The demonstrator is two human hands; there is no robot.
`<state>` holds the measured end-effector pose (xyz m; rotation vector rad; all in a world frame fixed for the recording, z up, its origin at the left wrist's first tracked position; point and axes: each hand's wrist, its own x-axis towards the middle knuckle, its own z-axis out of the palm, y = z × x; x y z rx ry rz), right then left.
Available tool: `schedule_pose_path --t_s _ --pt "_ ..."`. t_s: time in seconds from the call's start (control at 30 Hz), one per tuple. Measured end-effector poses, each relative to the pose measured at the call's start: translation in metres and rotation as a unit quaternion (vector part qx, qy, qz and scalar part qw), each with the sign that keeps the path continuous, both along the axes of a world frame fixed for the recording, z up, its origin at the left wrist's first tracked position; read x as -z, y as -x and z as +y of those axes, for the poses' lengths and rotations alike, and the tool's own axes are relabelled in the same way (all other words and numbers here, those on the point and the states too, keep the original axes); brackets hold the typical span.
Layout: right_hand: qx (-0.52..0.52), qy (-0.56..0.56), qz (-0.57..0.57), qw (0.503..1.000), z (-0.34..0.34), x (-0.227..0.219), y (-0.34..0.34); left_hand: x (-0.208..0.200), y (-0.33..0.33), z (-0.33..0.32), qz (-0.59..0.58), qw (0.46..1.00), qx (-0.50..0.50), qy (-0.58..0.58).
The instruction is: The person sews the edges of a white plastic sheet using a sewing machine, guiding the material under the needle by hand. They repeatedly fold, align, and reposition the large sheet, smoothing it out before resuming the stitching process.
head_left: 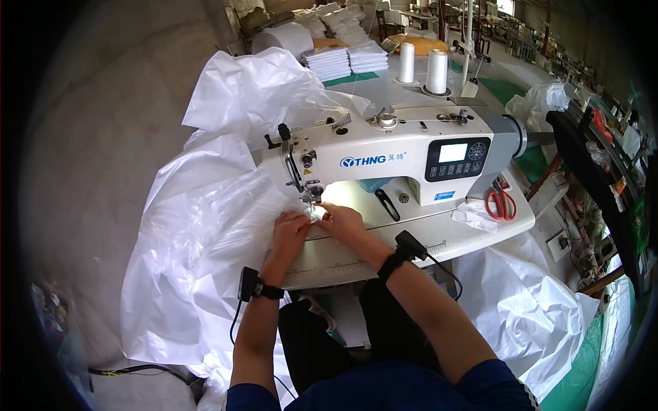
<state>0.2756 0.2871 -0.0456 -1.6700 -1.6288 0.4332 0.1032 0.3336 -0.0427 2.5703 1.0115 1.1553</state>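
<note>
One white sewing machine [391,154] is sitting at the centre of the worktop [411,236]. Two thread cones [436,70] are standing at one o'clock from it. One pair of red-handled scissors [502,203] is lying at four o'clock. Two stacks of folded white cloth [346,60] are resting at eleven o'clock. Two hands [291,229] are meeting at seven o'clock.

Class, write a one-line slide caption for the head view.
Both hands pinch white plastic sheeting under the sewing machine needle.

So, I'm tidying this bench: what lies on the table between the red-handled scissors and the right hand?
In the head view, a crumpled white scrap lies beside the red-handled scissors; from there to the right hand, only bare white table.
</note>
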Motion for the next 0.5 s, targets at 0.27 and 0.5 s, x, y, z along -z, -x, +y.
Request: schedule_pose_path --t_s 0.27,0.5 --pt "-0.053 -0.012 -0.046 0.997 -0.006 -0.007 0.002 -0.009 0.005 -0.001 0.044 0.997 0.066 0.023" --pt "-0.045 0.007 -0.067 0.997 0.002 -0.003 -0.003 -0.012 0.005 0.003 0.05 0.993 0.109 0.023"
